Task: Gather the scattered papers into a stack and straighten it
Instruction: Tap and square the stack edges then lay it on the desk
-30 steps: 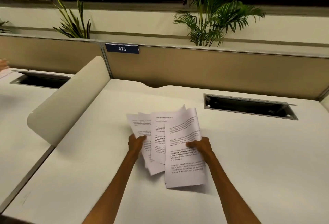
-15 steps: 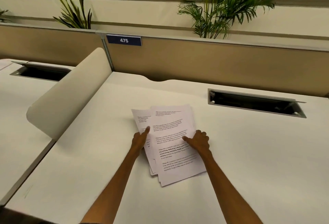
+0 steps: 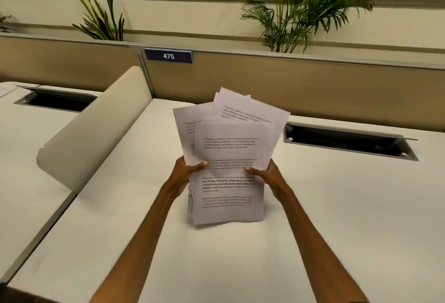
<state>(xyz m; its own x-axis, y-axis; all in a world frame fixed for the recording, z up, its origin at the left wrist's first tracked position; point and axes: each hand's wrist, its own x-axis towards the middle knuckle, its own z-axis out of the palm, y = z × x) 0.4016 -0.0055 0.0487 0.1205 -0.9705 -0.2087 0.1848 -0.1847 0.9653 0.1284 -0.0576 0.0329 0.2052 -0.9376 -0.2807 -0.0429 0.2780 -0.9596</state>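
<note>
Several white printed papers (image 3: 230, 153) stand nearly upright in a loose bundle over the middle of the white desk (image 3: 337, 206). Their top edges fan out unevenly, one sheet tilted right and one left. The bottom edges are close to the desk surface; I cannot tell whether they touch it. My left hand (image 3: 186, 170) grips the bundle's left edge, thumb across the front sheet. My right hand (image 3: 267, 174) grips the right edge the same way.
A curved cream divider (image 3: 96, 129) rises at the left between this desk and the neighbouring one. A tan partition (image 3: 313, 86) with a "475" label (image 3: 168, 56) runs along the back. An open cable slot (image 3: 349, 143) lies at the right rear. Plants (image 3: 301, 6) stand behind.
The papers lay flat on the desk under both hands. Now both hands have closed on the sides and tipped the bundle up on end.
</note>
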